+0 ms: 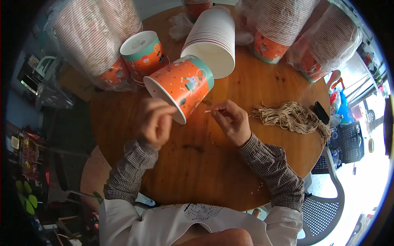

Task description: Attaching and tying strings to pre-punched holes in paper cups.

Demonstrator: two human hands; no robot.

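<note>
An orange paper bucket (182,88) with a teal band lies tilted on its side, its white-rimmed mouth toward my left hand. My left hand (156,121) is beside that rim; motion blurs its fingers, and I cannot tell whether they touch the rim or hold anything. Just right of the bucket, my right hand (232,121) pinches the pale end of a string (208,111) between thumb and forefinger. A bundle of beige string (289,117) lies to the right of this hand, with a strand reaching toward it.
Behind the bucket lies a nested stack of white-mouthed buckets (213,45). An upside-down orange bucket (143,55) stands to its left. Plastic-wrapped bucket stacks (84,37) line the far side of the round wooden table (197,164). A black object (321,112) lies by the right edge.
</note>
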